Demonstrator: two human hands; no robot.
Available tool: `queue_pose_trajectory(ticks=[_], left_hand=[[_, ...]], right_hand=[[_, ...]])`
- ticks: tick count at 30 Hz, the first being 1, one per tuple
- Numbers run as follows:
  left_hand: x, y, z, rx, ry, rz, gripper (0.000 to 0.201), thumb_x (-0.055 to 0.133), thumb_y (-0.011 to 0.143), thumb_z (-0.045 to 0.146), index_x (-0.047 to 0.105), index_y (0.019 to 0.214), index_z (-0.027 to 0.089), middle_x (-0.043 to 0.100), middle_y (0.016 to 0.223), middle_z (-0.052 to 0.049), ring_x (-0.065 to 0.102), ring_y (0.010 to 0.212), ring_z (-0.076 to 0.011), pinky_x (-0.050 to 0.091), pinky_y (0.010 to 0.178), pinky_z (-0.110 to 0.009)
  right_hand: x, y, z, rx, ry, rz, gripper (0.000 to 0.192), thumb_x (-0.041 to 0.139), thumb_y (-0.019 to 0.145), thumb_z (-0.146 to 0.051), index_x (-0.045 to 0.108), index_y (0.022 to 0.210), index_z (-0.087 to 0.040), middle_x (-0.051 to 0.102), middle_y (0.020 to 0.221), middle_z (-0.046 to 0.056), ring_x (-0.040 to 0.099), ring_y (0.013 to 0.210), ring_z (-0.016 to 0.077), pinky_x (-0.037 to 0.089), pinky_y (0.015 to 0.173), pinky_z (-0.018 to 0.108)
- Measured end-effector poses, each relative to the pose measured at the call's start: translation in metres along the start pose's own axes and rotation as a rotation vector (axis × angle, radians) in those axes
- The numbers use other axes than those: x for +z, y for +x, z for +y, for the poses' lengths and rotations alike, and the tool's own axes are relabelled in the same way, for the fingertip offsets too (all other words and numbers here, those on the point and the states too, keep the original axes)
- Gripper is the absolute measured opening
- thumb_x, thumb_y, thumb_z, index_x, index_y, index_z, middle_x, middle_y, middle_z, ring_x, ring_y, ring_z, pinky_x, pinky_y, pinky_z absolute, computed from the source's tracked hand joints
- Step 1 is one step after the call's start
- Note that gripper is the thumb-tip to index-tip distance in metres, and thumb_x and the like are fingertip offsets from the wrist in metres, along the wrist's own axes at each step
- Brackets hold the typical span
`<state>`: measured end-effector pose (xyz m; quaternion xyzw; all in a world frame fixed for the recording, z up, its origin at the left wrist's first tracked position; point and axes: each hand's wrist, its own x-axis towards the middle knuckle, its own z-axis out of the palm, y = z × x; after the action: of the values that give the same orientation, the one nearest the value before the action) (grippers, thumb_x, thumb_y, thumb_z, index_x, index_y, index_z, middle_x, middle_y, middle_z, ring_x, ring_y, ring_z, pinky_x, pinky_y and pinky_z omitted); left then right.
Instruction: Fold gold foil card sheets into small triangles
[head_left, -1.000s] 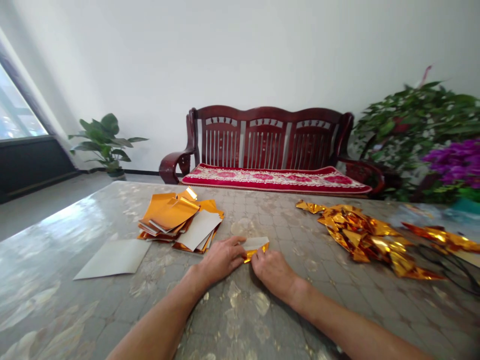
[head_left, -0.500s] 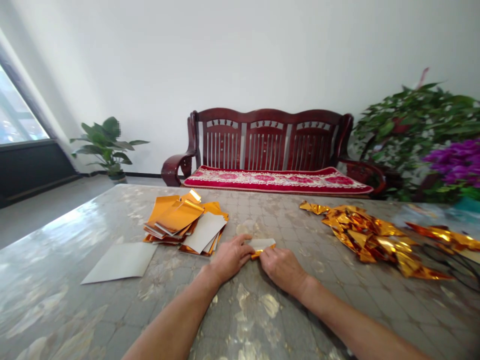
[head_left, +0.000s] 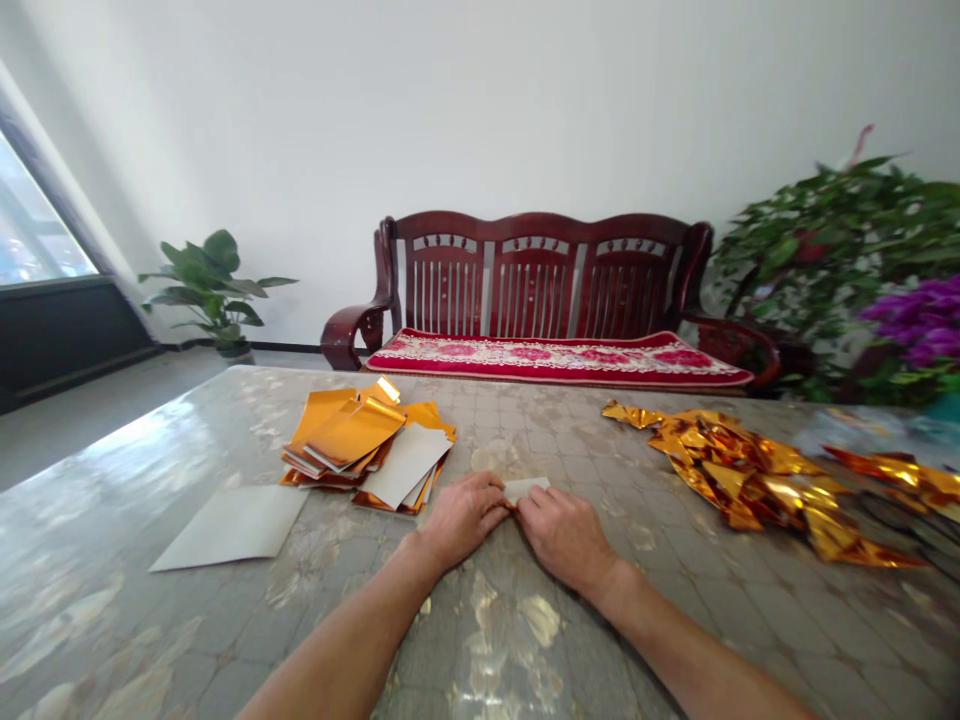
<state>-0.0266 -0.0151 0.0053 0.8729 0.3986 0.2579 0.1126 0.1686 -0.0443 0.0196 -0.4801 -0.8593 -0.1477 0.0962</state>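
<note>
Between my hands on the table lies a sheet of gold foil paper (head_left: 529, 488), its pale back facing up and its near edge turned over. Most of it is hidden by my fingers. My left hand (head_left: 466, 514) is closed on the sheet's left end, fingers bent. At the right end my right hand (head_left: 564, 530) pinches the near edge, its fingertips close to those of the left. A stack of gold foil paper (head_left: 352, 430) sits to the left of my hands, some sheets showing their pale side. Farther left a single pale sheet (head_left: 232, 525) lies flat.
Folded gold foil pieces (head_left: 739, 465) are heaped on the right of the patterned table (head_left: 480, 640). Behind them are clear plastic (head_left: 847, 430) and dark cord (head_left: 896, 515). A wooden bench (head_left: 540, 270) stands beyond the table, with plants on both sides.
My right hand has shifted slightly left, closer to my left hand. Less of the sheet and its gold edge shows between them.
</note>
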Motion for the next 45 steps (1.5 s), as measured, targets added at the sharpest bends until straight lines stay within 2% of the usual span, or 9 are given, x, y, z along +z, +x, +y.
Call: queue_pose_trajectory(ticks=[4,10,15,20,25,30,36,45], left_hand=[[0.001,-0.001,-0.004,-0.03,-0.051,0.022,0.018,0.061,0.089,0.026,0.071,0.104,0.029,0.065,0.113,0.001,0.062,0.103,-0.0159,0.047,0.089,-0.023],[0.003,0.0,-0.005,-0.068,-0.054,0.02,0.013,0.06,0.089,0.025,0.074,0.09,0.026,0.066,0.112,0.0,0.064,0.1,-0.016,0.047,0.088,-0.024],[0.005,0.001,-0.008,-0.083,-0.093,0.037,0.014,0.062,0.088,0.023,0.075,0.089,0.026,0.066,0.112,-0.001,0.064,0.099,-0.016,0.047,0.088,-0.025],[0.004,-0.001,-0.014,-0.127,-0.209,0.086,0.018,0.062,0.083,0.012,0.075,0.085,0.025,0.065,0.108,-0.001,0.063,0.098,-0.0145,0.047,0.09,-0.024],[0.002,-0.004,-0.011,-0.143,-0.228,0.077,0.017,0.065,0.08,0.013,0.075,0.086,0.025,0.065,0.108,-0.002,0.063,0.1,-0.0161,0.047,0.091,-0.026],[0.005,-0.005,-0.008,-0.16,-0.246,0.095,0.013,0.069,0.078,0.015,0.074,0.085,0.024,0.065,0.108,-0.002,0.062,0.1,-0.0171,0.046,0.092,-0.027],[0.004,-0.006,-0.005,-0.143,-0.211,0.078,0.009,0.064,0.082,0.018,0.071,0.08,0.022,0.064,0.103,-0.003,0.062,0.095,-0.0164,0.047,0.087,-0.025],[-0.004,-0.008,-0.004,-0.094,-0.209,0.033,0.014,0.057,0.086,0.014,0.068,0.078,0.02,0.059,0.103,-0.003,0.061,0.093,-0.015,0.046,0.087,-0.024]], right_hand=[[0.006,-0.004,0.006,0.059,0.076,0.08,0.02,0.048,0.095,-0.022,0.063,0.082,-0.021,0.065,0.083,0.005,0.059,0.08,0.0201,0.036,0.065,0.032],[0.006,-0.003,0.005,0.038,0.204,0.135,0.011,0.05,0.093,-0.02,0.061,0.091,-0.021,0.066,0.087,0.005,0.058,0.085,0.0212,0.038,0.07,0.032],[0.007,0.001,0.001,0.044,0.214,0.112,0.014,0.055,0.095,-0.028,0.062,0.084,-0.021,0.065,0.086,0.006,0.058,0.085,0.0217,0.037,0.069,0.031],[0.007,0.001,0.003,0.118,0.315,0.092,0.018,0.051,0.097,-0.031,0.065,0.088,-0.023,0.066,0.09,0.004,0.059,0.089,0.0202,0.04,0.076,0.03],[0.007,0.002,0.006,0.154,0.366,0.074,0.022,0.051,0.097,-0.032,0.067,0.085,-0.024,0.066,0.089,0.003,0.059,0.089,0.02,0.041,0.077,0.031],[0.007,0.003,0.006,0.149,0.392,0.066,0.019,0.052,0.096,-0.032,0.067,0.086,-0.024,0.066,0.089,0.003,0.059,0.089,0.02,0.04,0.077,0.031],[0.007,0.004,0.003,0.232,0.461,0.094,0.007,0.059,0.089,-0.029,0.061,0.084,-0.024,0.066,0.083,0.001,0.058,0.083,0.0192,0.038,0.071,0.029],[0.009,0.004,0.002,0.086,0.543,0.083,0.015,0.054,0.092,-0.024,0.063,0.08,-0.023,0.065,0.084,0.002,0.057,0.084,0.0182,0.041,0.074,0.029]])
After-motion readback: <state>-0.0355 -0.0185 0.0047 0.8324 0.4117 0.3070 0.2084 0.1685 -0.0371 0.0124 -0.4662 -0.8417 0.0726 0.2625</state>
